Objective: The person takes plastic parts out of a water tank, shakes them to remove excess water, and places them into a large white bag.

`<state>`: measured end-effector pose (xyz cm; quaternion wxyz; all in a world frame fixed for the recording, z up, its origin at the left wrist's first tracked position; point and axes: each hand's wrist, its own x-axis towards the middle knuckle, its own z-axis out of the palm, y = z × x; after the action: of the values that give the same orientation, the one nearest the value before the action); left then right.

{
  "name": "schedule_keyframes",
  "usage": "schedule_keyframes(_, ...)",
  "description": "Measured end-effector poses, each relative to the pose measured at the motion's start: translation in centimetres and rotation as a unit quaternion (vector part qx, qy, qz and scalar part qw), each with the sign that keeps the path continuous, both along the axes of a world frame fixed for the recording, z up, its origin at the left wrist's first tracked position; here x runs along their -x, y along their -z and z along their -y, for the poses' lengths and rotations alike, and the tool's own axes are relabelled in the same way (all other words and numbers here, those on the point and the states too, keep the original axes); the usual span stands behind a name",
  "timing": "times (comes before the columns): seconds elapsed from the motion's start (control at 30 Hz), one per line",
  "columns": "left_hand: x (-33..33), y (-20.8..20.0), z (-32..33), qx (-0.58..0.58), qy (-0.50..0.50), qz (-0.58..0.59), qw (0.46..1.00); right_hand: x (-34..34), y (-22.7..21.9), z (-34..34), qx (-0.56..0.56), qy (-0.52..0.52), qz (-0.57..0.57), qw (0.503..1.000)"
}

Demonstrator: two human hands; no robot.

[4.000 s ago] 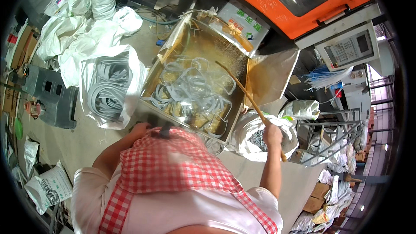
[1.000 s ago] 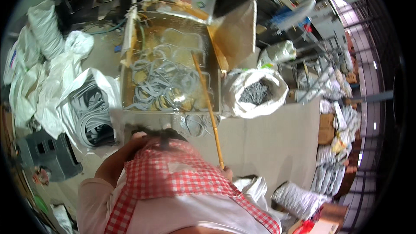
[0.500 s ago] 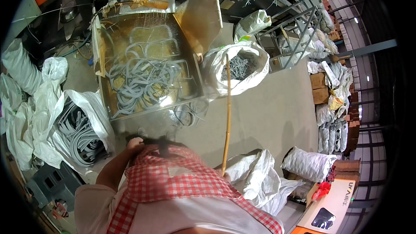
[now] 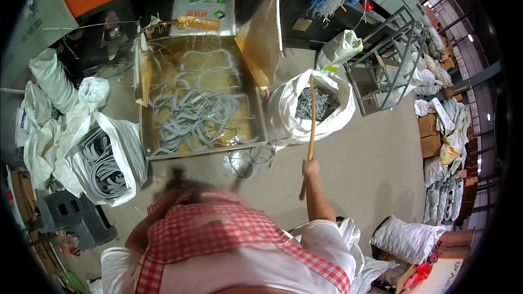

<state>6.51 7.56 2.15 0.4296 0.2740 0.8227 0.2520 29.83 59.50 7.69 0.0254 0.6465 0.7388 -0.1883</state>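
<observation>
One wooden stick (image 4: 312, 136), R of the metal tub (image 4: 207, 151), is in the R hand (image 4: 310, 168), fingers wrapped nr its lower end, prob. for max reach. R arm extends fwd, hand on tub's near-R side. L hand hidden behind apron (image 4: 212, 223); grip: can't tell. Tub walls prob. keep loose grey strips (image 4: 193, 114) together.

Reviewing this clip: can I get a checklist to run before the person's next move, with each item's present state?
1. Right hand gripping the wooden stick: ok, closed around its lower part.
2. Left hand free: cannot tell, hidden by the checked apron.
3. Stick clear of the small gray pieces in the open white sack: cannot tell, they overlap in view.
4. Gray strips inside the metal tank: ok, heaped within.
5. Floor before the tank clear: not ok, loose strips there.
</observation>
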Motion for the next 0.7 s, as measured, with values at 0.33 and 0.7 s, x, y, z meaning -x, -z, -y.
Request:
schedule_keyframes(0.33, -3.1, -3.1, -5.6, 0.005, 0.049, -0.045, 0.998, -4.4, -3.9, 8.0, 0.239, 0.277, -0.443, 0.819)
schedule_keyframes(0.7, -4.0, 1.5, -4.3, 0.038, 0.11, -0.137, 0.984, 3.6, 1.2, -0.9, 0.322, 0.274, -0.5, 0.756)
